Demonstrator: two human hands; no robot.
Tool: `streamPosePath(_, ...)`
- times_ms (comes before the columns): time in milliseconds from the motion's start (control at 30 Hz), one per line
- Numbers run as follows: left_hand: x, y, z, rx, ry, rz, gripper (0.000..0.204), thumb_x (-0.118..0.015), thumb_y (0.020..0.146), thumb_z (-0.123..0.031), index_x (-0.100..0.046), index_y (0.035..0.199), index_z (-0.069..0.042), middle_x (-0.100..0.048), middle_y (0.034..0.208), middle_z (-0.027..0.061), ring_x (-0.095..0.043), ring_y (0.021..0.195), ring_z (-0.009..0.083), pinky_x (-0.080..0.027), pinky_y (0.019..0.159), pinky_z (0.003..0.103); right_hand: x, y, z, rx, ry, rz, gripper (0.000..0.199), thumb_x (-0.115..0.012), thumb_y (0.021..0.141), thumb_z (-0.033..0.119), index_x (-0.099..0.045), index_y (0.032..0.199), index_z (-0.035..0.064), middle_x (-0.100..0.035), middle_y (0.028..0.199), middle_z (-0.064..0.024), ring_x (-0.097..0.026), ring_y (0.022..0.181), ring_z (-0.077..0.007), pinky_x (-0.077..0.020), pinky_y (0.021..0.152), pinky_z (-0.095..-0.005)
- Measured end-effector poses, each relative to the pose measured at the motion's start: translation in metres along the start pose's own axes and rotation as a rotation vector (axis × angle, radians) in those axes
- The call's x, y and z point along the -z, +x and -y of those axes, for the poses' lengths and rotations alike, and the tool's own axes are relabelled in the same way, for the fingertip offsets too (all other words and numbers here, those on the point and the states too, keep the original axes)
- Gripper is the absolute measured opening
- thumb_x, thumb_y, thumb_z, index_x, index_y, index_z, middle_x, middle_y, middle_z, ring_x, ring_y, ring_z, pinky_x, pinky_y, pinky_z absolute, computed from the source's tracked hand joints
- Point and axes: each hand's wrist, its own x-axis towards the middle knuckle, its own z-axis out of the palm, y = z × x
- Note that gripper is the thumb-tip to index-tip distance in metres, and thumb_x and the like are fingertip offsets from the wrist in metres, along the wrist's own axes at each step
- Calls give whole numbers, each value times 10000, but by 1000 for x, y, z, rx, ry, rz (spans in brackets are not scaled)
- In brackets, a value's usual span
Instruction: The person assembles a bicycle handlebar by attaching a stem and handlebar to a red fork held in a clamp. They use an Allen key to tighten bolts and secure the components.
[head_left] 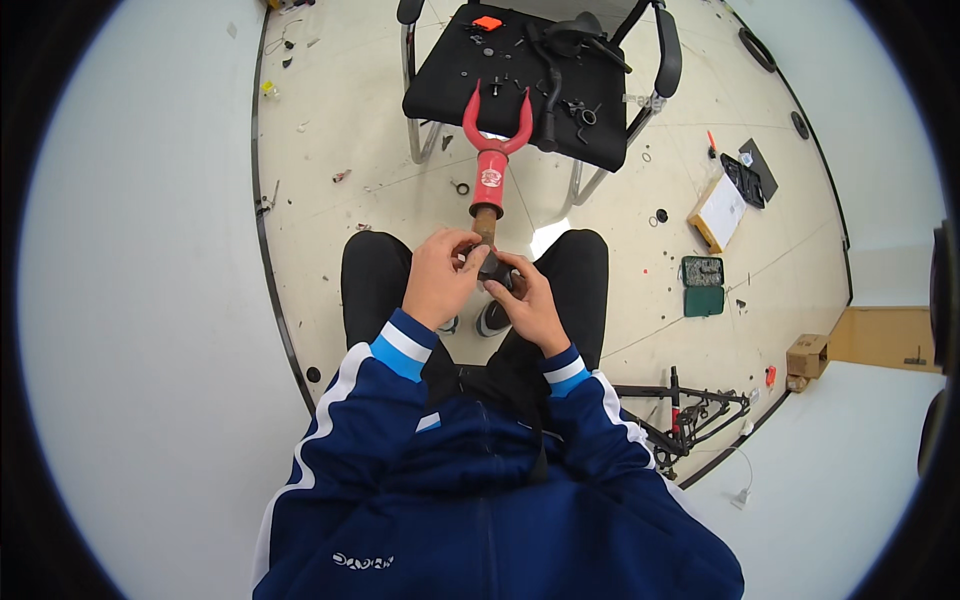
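Observation:
A red bicycle fork points away from me, its two prongs reaching over the front edge of the black chair seat. Its rusty brown steerer tube ends between my knees at a black part that looks like a handlebar stem. My left hand closes on the stem from the left, fingertips touching the steerer tube and thumb on the black part. From the right, my right hand pinches the same stem between thumb and fingers. The fingers partly hide the stem.
The chair seat carries a black saddle, an orange piece and several small metal parts. On the floor to the right lie a green case, a white sheet on a box and a black bicycle frame. Walls stand on both sides.

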Motion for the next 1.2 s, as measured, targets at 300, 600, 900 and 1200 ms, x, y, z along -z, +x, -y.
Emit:
streamPosePath(300,1,-9,7,217,-235,-5,275,-727,885,-79,-656,1094,85,-731,965,165,-723,875,180,-582,761,285,-7,-7,16,150,-220,-111,425,-702,877,-5,-577,1284,0,-593,1149,-70,-619,983,-140,-524,841,-260)
streamPosePath(600,1,-12,3,-72,-57,17,405,-730,815,-25,-636,1193,84,-701,997,197,-733,871,249,-600,753,312,-9,0,-13,-88,334,-83,425,-669,905,-35,-554,1314,-38,-583,1247,-94,-608,1078,-159,-531,917,-297)
streamPosePath(900,7,-7,-1,-47,16,58,412,-745,820,-19,-645,1211,58,-695,1049,190,-724,902,226,-595,761,298,-9,7,-11,-101,363,-119,376,-654,947,44,-540,1290,-60,-634,1183,-137,-662,1013,-170,-561,904,-321)
streamPosePath(1200,10,3,-10,-159,189,91,332,-748,816,-42,-676,1133,26,-692,1063,180,-715,904,282,-589,777,322,-3,4,-18,-422,512,59,325,-584,1018,218,-583,1191,-56,-705,1011,-149,-720,905,-220,-590,848,-335)
